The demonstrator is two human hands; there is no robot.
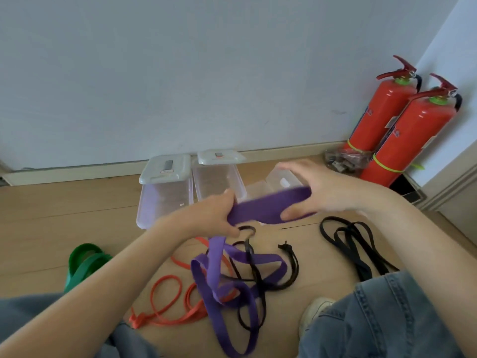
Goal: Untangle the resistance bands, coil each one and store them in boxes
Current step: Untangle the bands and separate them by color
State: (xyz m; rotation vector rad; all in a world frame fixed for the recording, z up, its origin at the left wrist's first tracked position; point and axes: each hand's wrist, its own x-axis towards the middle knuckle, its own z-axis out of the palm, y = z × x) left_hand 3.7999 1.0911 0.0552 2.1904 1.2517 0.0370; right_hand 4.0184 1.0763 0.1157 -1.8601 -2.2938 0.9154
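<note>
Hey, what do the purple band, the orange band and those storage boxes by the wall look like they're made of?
Purple band: wide, flat and matte, folding softly between both hands; looks like woven fabric or elastic webbing, though matte rubber is possible.
Orange band: thin, smooth strip lying in springy loops; probably latex or rubber.
Storage boxes: see-through walls with opaque pale lids; clear rigid plastic.

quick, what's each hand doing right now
Left hand: grips one end of the purple band.
Right hand: holds the other end of the same band, thumb under, fingers over it.
</note>
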